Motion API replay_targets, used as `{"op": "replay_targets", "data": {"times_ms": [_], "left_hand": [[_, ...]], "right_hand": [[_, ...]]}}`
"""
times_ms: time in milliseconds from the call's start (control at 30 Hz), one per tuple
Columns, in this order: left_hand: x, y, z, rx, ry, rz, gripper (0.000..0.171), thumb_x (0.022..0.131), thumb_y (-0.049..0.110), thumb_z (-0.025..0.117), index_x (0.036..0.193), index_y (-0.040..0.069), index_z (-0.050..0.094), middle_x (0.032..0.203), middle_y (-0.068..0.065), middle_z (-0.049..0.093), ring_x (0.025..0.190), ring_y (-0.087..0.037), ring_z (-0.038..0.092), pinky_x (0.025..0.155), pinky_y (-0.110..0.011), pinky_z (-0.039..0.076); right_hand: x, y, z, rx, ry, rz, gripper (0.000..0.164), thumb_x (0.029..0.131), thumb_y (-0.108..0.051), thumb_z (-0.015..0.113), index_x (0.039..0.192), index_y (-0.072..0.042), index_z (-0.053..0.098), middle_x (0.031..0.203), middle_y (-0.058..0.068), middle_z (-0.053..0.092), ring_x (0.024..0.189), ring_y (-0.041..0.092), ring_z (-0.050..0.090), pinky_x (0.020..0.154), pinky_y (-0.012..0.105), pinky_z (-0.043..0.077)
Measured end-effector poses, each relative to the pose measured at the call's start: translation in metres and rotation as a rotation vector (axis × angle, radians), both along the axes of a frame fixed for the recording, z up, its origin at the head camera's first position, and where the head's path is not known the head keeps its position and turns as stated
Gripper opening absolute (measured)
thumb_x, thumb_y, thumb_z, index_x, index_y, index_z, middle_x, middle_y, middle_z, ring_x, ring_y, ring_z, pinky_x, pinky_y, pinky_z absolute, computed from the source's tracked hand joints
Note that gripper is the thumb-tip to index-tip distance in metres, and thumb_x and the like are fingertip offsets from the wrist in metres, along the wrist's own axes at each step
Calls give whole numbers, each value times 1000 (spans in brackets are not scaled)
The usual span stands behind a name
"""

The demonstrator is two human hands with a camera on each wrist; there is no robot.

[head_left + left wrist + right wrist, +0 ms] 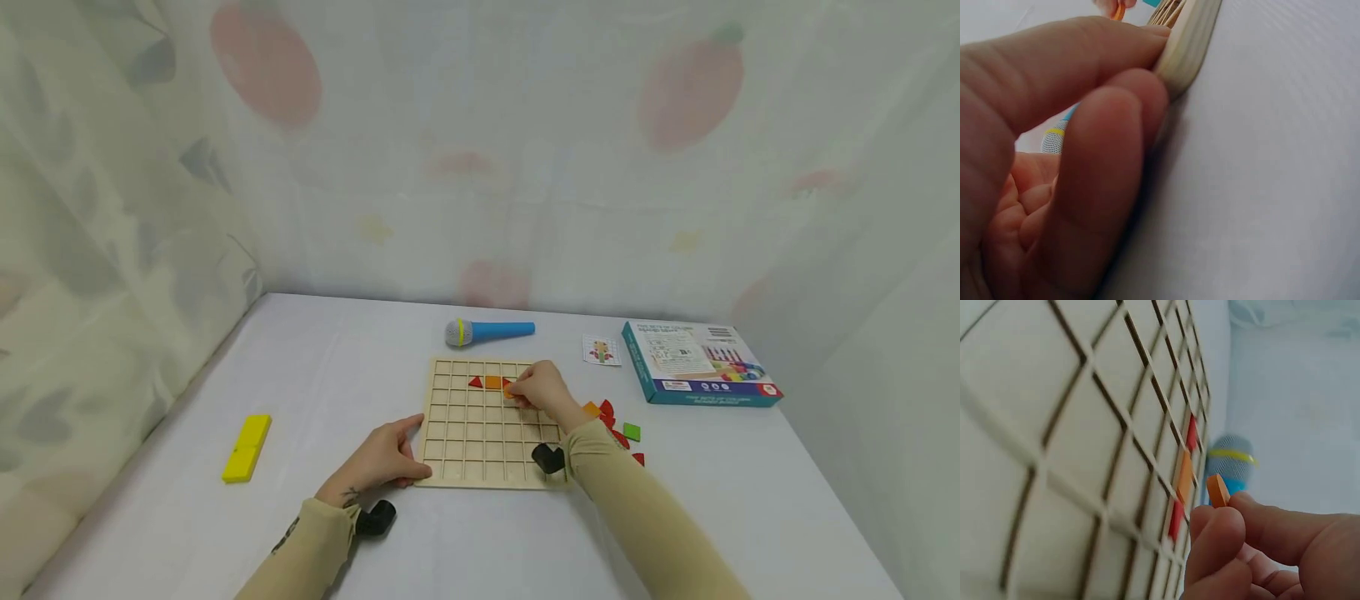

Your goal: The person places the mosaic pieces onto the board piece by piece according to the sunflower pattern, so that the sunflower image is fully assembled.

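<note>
A pale wooden grid board (465, 433) lies flat on the table. My left hand (382, 454) holds its near left corner, the thumb and a finger against the board's edge (1188, 53) in the left wrist view. Above the board's far right part, my right hand (543, 390) pinches a small orange piece (1217, 490) between thumb and fingertips. One row of the grid holds a red triangle (476, 382), an orange square (492, 382) and a second red piece (1176, 520), which my fingers partly cover in the head view.
Several red pieces (607, 410), an orange one (592, 409) and a green square (632, 432) lie right of the board. Behind it rests a blue toy microphone (498, 330). A pattern card (602, 350) and a game box (697, 364) stand back right; yellow blocks (247, 448) lie left.
</note>
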State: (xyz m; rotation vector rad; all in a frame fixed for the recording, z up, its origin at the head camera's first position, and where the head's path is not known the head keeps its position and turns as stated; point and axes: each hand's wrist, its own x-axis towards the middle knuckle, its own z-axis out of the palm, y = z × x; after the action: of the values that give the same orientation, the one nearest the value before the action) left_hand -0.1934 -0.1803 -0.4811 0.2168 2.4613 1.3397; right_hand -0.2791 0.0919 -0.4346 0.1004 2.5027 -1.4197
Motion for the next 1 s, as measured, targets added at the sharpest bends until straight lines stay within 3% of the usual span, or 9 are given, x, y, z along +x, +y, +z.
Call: {"op": "replay_targets", "data": {"times_ms": [233,600,800,1000], "left_hand": [[0,0,-1,6,-3,2,97,66,21,83,145,5,30,62,-4,58,46,-14,53,46,-28,43],[-1,-1,0,26,-9,-9,97,66,21,83,145,4,29,62,-4,58,46,-13,53,45,-28,43],[-1,-1,0,20,-18,-3,97,66,21,83,145,6,29,62,-5,59,46,-14,53,46,-28,44],[-1,0,0,4,-19,6,97,66,21,83,145,6,30,62,-4,58,46,-14,53,45,-28,43]], "right_hand": [[-3,-21,-17,106,83,32,17,82,-12,68,68,-2,66,52,4,60,43,11,52,43,21,41],[0,-33,-15,214,83,24,41,82,-17,69,48,-13,47,45,4,52,39,14,45,41,25,34],[1,-35,-14,253,89,3,42,82,-18,70,50,-15,42,44,0,47,39,13,43,40,25,31],[4,-14,7,322,129,20,21,82,-18,68,65,-7,61,58,0,55,50,11,46,45,24,34]]}}
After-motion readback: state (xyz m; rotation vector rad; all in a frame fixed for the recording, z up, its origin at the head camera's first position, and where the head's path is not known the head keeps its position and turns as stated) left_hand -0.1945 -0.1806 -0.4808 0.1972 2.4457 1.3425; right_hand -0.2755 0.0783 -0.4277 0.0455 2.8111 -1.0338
